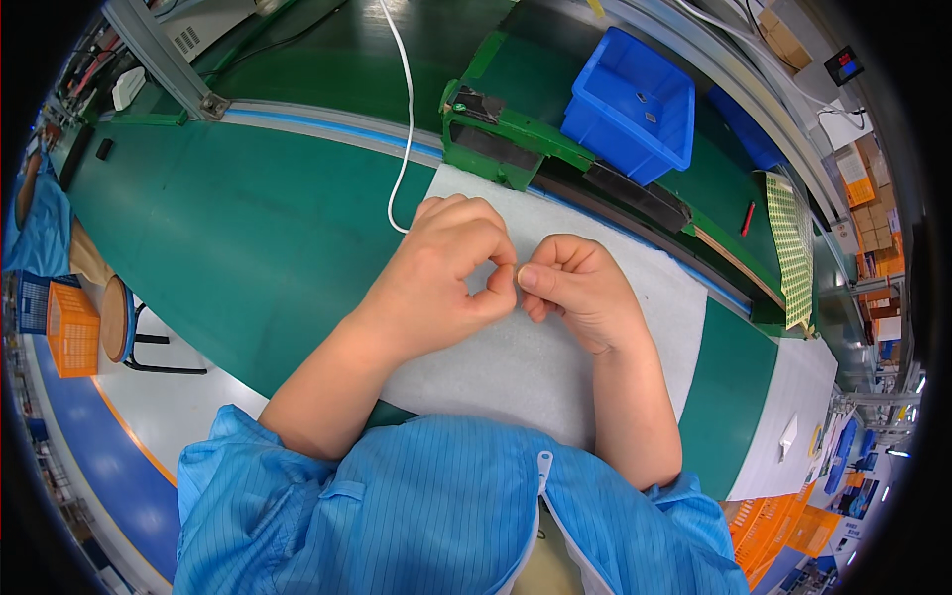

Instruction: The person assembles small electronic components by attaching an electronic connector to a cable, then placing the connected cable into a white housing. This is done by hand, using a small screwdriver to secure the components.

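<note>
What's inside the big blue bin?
Small pieces on the floor of the big blue bin, too tiny to identify. Its near side hides the closest floor; contents there can't be seen.

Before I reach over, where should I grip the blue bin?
Take the blue bin by its near rim, probably best from above on the near side: the open top leaves that edge exposed. Small pieces lie inside, so keep it level.

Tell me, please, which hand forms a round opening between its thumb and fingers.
The left hand: the pale sheet shows through its ring. The right hand has its thumb resting against bent fingers, with no such opening.
</note>
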`<state>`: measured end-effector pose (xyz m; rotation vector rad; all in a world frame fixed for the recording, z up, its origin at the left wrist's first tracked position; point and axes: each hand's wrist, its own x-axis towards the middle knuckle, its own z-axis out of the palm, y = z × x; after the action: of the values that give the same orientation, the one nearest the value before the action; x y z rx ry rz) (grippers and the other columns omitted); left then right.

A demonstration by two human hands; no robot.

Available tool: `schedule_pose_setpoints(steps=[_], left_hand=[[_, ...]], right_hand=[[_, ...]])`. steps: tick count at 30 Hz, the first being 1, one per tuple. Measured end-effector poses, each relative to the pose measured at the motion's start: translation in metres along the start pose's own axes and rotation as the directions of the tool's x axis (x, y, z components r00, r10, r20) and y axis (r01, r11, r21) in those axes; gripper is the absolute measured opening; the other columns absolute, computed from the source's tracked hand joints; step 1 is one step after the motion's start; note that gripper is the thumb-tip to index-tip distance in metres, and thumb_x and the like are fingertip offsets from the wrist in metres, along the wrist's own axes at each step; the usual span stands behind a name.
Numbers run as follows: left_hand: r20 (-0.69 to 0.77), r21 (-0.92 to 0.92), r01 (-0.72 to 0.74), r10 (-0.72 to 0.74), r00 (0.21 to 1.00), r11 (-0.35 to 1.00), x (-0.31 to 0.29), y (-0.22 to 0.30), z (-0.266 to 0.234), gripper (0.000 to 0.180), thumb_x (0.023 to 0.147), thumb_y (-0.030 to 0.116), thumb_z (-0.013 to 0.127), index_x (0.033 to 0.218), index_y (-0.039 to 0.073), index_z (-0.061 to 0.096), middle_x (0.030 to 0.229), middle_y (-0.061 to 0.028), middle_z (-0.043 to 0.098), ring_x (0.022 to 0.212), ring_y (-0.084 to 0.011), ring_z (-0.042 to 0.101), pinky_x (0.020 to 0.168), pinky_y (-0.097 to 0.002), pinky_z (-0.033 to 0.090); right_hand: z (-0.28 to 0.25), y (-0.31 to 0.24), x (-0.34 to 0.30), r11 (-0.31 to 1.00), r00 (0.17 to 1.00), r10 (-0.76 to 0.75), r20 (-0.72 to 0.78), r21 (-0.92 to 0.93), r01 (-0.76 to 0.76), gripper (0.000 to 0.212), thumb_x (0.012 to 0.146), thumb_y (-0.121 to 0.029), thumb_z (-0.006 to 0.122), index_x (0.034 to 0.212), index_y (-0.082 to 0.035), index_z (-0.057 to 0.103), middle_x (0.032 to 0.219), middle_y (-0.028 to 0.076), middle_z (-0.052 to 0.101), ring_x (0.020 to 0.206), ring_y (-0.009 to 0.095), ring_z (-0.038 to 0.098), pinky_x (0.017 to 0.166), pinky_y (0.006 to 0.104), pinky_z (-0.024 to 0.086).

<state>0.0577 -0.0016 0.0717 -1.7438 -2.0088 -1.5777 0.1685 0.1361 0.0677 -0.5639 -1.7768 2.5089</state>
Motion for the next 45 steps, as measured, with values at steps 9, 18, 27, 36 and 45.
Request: schedule_pose_setpoints(steps=[9, 18, 27, 36, 45], left_hand=[[-0.007, -0.061, 0.012, -0.013, 1.0, 0.998, 0.0006, 0.0039, -0.0051, 0.013, 0.061, -0.003, 0.061, 0.072, 0.004, 0.057, 0.074, -0.0054, 0.056, 0.068, -0.0189, 0.052, 0.063, -0.0277, 0.04], [0.011, -0.115, 0.025, -0.024, 1.0, 0.993, 0.0001, 0.0047, -0.0033, 0.011, 0.063, -0.002, 0.063, 0.073, 0.003, 0.06, 0.074, -0.0055, 0.057, 0.069, -0.018, 0.053, 0.06, -0.027, 0.04], [0.143, -0.069, 0.081, -0.07, 0.987, 0.994, -0.0004, 0.0012, -0.0071, 0.01, 0.062, 0.0, 0.062, 0.068, 0.006, 0.057, 0.069, -0.0018, 0.054, 0.066, -0.0176, 0.05, 0.068, -0.0279, 0.038], [0.171, -0.059, 0.13, -0.118, 0.978, 0.99, -0.0008, 0.0024, -0.0068, 0.012, 0.058, 0.0, 0.06, 0.065, 0.007, 0.052, 0.068, -0.0013, 0.051, 0.067, -0.018, 0.048, 0.068, -0.0288, 0.036], [0.05, 0.094, -0.053, 0.049, 0.998, 0.994, 0.0016, -0.0042, -0.0048, 0.016, 0.053, -0.002, 0.059, 0.063, 0.009, 0.05, 0.067, 0.0, 0.049, 0.064, -0.0166, 0.046, 0.066, -0.0298, 0.031]], right_hand=[[-0.0029, 0.0008, -0.0001, 0.994, 0.999, -0.023, 0.04, 0.11, 0.018, 0.017, 0.076, -0.016, 0.069, 0.071, -0.004, 0.057, 0.062, 0.005, 0.059, 0.053, 0.009, 0.054, 0.05, 0.0194, 0.044], [-0.0031, -0.0008, -0.0011, 0.995, 0.998, -0.05, 0.023, 0.091, 0.048, 0.018, 0.075, -0.017, 0.069, 0.072, -0.004, 0.058, 0.062, 0.005, 0.06, 0.054, 0.009, 0.055, 0.05, 0.0196, 0.044], [-0.0037, -0.0029, -0.0007, 0.992, 0.997, -0.077, -0.012, -0.101, 0.075, 0.017, 0.074, -0.013, 0.07, 0.068, -0.003, 0.057, 0.061, 0.005, 0.059, 0.054, 0.008, 0.054, 0.05, 0.0186, 0.042], [-0.0013, -0.0039, -0.0006, 0.989, 0.999, -0.054, -0.007, -0.138, 0.052, 0.016, 0.074, -0.011, 0.069, 0.068, -0.004, 0.057, 0.062, 0.005, 0.06, 0.054, 0.007, 0.054, 0.05, 0.019, 0.042], [0.0022, -0.0023, -0.0016, 0.997, 0.999, -0.004, 0.038, -0.082, 0.007, 0.017, 0.073, -0.014, 0.07, 0.069, -0.004, 0.057, 0.062, 0.005, 0.06, 0.054, 0.009, 0.055, 0.05, 0.0202, 0.044]])
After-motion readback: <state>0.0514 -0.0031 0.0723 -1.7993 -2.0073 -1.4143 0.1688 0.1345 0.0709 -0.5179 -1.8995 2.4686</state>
